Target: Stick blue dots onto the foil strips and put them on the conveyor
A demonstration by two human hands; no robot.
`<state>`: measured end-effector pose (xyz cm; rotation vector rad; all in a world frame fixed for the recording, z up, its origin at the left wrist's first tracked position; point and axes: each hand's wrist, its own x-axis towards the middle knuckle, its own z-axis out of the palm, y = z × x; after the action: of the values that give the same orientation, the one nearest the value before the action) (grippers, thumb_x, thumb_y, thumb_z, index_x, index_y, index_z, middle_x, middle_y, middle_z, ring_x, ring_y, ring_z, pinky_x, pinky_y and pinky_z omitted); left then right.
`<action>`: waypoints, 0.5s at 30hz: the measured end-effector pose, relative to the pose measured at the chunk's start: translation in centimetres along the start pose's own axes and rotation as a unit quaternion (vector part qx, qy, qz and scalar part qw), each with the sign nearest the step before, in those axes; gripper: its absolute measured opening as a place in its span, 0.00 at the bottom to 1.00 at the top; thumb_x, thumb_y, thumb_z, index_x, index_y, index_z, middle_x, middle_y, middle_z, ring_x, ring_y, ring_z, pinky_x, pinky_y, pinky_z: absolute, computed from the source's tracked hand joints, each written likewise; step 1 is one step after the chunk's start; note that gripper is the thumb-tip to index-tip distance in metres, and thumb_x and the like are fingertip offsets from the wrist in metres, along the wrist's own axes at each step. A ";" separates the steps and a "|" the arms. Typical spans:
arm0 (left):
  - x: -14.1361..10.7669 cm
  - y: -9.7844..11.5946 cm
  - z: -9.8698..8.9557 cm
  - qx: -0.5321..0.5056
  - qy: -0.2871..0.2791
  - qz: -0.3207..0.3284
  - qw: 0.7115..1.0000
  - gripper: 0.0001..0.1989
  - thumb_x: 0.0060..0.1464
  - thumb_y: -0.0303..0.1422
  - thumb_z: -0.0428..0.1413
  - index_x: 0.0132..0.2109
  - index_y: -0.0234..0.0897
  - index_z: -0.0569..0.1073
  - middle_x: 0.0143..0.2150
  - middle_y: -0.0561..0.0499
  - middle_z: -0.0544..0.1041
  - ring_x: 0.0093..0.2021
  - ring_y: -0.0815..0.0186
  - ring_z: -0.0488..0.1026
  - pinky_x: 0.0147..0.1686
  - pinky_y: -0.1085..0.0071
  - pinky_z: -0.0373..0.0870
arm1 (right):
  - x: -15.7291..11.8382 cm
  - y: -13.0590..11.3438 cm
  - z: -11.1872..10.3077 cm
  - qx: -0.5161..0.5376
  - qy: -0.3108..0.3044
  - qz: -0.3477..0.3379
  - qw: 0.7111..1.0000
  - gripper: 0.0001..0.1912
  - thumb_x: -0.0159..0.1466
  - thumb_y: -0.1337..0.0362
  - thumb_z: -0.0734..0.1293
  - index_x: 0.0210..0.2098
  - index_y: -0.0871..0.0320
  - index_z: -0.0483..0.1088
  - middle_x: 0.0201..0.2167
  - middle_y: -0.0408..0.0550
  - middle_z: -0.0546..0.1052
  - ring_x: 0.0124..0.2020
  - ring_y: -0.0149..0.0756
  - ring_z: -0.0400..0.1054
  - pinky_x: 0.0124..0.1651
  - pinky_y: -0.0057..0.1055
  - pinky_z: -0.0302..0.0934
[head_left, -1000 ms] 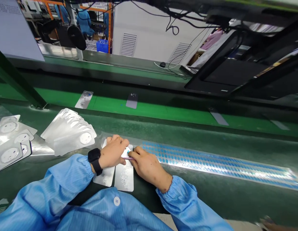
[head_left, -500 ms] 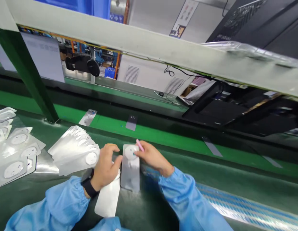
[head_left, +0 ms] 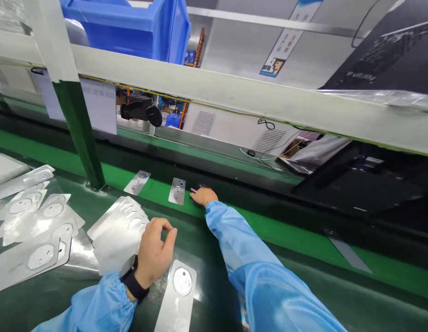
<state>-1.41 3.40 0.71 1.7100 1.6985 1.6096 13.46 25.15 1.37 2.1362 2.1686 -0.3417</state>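
My right hand (head_left: 204, 196) reaches out over the green belt, closed around a slim pink stick (head_left: 193, 190) whose tip shows beyond the fingers. Just left of it on the belt lies a flat silvery plate (head_left: 177, 192) with a round area and a small blue dot. My left hand (head_left: 156, 251), wearing a black watch, hovers near me with fingers curled and thumb against the index finger, holding nothing. Below and right of it another silvery plate (head_left: 176, 299) with a round white disc lies on the dark green worktop. My right hand hides whatever is beneath it.
A fanned stack of plates (head_left: 119, 233) lies left of my left hand, with more loose plates (head_left: 37, 226) further left. One more plate (head_left: 137, 183) rests on the belt (head_left: 248, 219). A green post (head_left: 80, 133) and a pale crossbar (head_left: 214, 87) stand ahead, a blue bin (head_left: 131, 32) above.
My right hand has moved from the worktop forward onto the belt. The plate it was touching now lies on the belt, and a plate beneath is uncovered. My left fingers have curled in.
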 end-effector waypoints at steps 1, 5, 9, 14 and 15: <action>0.1 -0.1 0.0 -0.003 -0.003 -0.007 1.000 0.05 0.55 0.34 0.51 0.32 0.40 0.66 0.29 0.52 0.73 0.31 0.65 0.72 0.34 0.68 0.69 | 0.1 0.1 0.1 -0.001 0.003 0.003 1.000 0.22 0.58 0.55 0.68 0.48 0.62 0.74 0.47 0.63 0.75 0.49 0.51 0.70 0.49 0.38 0.63; 0.4 -0.3 0.1 -0.019 -0.016 -0.031 0.999 0.05 0.54 0.35 0.50 0.31 0.40 0.65 0.27 0.54 0.72 0.30 0.66 0.70 0.34 0.69 0.68 | -0.6 1.1 -0.1 0.000 0.006 0.023 1.000 0.20 0.55 0.59 0.70 0.45 0.63 0.76 0.44 0.63 0.76 0.47 0.51 0.72 0.46 0.36 0.65; 0.1 0.2 0.7 -0.028 -0.039 -0.041 0.998 0.06 0.53 0.35 0.50 0.30 0.40 0.65 0.27 0.54 0.71 0.29 0.66 0.70 0.34 0.69 0.67 | -2.3 1.7 -0.2 0.013 0.018 0.022 1.000 0.22 0.56 0.54 0.69 0.44 0.63 0.76 0.45 0.62 0.77 0.48 0.49 0.72 0.46 0.34 0.65; -0.6 0.9 1.3 -0.032 -0.063 -0.024 0.997 0.06 0.53 0.35 0.50 0.30 0.40 0.65 0.27 0.53 0.71 0.29 0.65 0.70 0.34 0.67 0.68 | -3.3 -1.0 0.5 0.053 0.036 0.000 0.998 0.17 0.54 0.62 0.70 0.41 0.65 0.77 0.43 0.65 0.77 0.46 0.51 0.72 0.45 0.35 0.65; -0.6 0.9 1.3 -0.034 -0.062 -0.023 0.997 0.06 0.53 0.35 0.50 0.29 0.40 0.65 0.27 0.53 0.71 0.29 0.65 0.70 0.34 0.67 0.68 | -3.3 -1.5 0.3 0.063 0.040 -0.004 0.997 0.16 0.53 0.64 0.71 0.40 0.65 0.77 0.42 0.65 0.78 0.45 0.52 0.73 0.44 0.36 0.65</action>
<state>0.26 3.33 0.61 1.6897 1.5952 1.4911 11.97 21.84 1.89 2.2451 2.2568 -0.4110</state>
